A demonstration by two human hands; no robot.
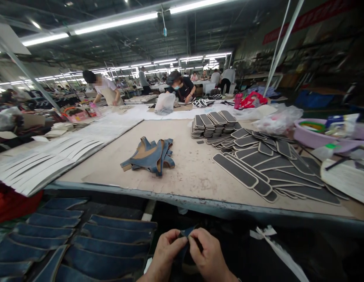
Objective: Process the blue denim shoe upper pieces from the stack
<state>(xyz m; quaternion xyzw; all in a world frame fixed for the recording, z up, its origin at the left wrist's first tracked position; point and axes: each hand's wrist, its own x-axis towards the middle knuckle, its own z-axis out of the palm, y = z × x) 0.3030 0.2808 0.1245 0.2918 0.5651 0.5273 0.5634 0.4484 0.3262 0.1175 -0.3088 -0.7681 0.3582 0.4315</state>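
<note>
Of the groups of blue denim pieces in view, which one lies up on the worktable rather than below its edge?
The small crossed pile of denim pieces mid-table; the other denim strips lie in rows below the table's edge.

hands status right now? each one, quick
Left hand: closed, fingertips pinching the blue denim piece.
Right hand: closed, pinching the same denim piece from the other side.

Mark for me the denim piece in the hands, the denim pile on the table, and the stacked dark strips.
denim piece (pixel 185 233), head view, top edge between the fingertips.
denim pile (pixel 151 156), head view, middle of the heap.
stacked dark strips (pixel 215 122), head view, top of the stacks.
</note>
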